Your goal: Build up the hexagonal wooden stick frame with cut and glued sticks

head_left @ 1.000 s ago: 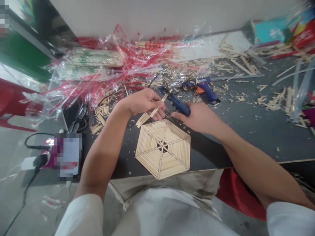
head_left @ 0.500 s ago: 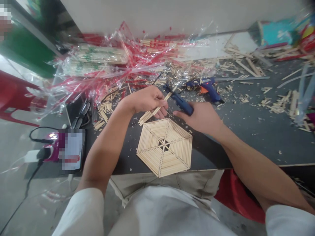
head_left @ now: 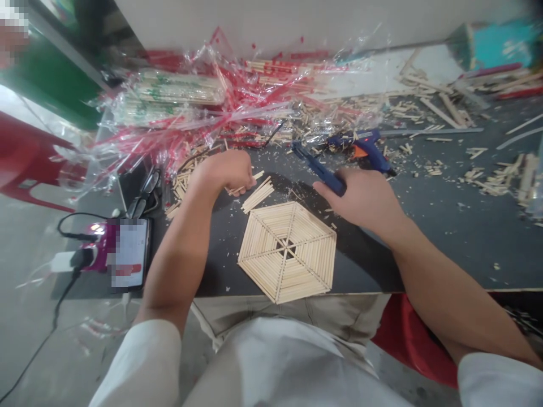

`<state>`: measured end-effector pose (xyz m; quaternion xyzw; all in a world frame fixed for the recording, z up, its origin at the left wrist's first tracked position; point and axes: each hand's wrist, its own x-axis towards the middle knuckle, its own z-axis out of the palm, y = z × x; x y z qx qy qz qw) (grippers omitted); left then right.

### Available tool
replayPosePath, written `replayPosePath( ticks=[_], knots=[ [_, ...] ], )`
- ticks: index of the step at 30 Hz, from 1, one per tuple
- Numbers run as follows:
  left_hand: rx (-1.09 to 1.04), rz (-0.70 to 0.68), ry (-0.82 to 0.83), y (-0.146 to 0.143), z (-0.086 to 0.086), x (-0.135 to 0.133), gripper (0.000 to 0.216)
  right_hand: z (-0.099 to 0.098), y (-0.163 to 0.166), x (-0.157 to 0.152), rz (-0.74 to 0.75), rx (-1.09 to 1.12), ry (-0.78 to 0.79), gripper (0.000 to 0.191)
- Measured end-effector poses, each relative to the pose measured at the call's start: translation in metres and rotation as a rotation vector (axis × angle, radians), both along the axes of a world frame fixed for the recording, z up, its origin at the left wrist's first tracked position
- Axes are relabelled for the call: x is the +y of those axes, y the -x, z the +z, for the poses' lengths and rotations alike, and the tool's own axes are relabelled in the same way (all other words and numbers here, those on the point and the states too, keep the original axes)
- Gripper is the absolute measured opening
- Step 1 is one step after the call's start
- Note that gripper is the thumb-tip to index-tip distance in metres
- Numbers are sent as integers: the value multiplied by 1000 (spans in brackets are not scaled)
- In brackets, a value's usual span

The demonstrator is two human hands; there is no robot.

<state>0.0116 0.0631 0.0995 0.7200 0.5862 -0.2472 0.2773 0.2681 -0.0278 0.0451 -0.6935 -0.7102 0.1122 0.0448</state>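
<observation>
My right hand [head_left: 367,200] grips the dark blue handles of a pair of cutting pliers [head_left: 318,168], whose jaws point up and left over the table. My left hand [head_left: 233,172] is closed, with short ends of thin wooden sticks [head_left: 259,175] showing at its fingertips. Just right of it, a small fan of cut wooden sticks [head_left: 258,195] lies on the table. In front of me rests a flat hexagonal panel [head_left: 263,249], built of wooden sticks in rings, with spokes and a small gap around the centre.
A blue glue gun [head_left: 369,151] lies beyond the pliers. Clear and red plastic wrappers [head_left: 203,121] with packed sticks crowd the back. Stick offcuts [head_left: 496,178] are scattered at right. Glasses [head_left: 146,192], a phone [head_left: 129,249] and a purple power adapter [head_left: 99,246] sit at left.
My left hand has moved left and down from the plier jaws, and the fan of sticks it held now lies on the table. The pliers stay in my right hand.
</observation>
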Motion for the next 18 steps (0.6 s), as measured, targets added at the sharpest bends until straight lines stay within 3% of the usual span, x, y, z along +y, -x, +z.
replayPosePath(
  ticks=[4,10,18],
  knots=[
    [90,-34,-99,-9,0,-7,28,-3,0,-4,7,-55,-72,43],
    [159,-62,-234,-16,2,-18,37,-3,2,-5,32,-130,-33,48],
    [70,-131,-190,-18,-8,-14,28,-3,2,-6,9,-165,-35,48]
  ],
)
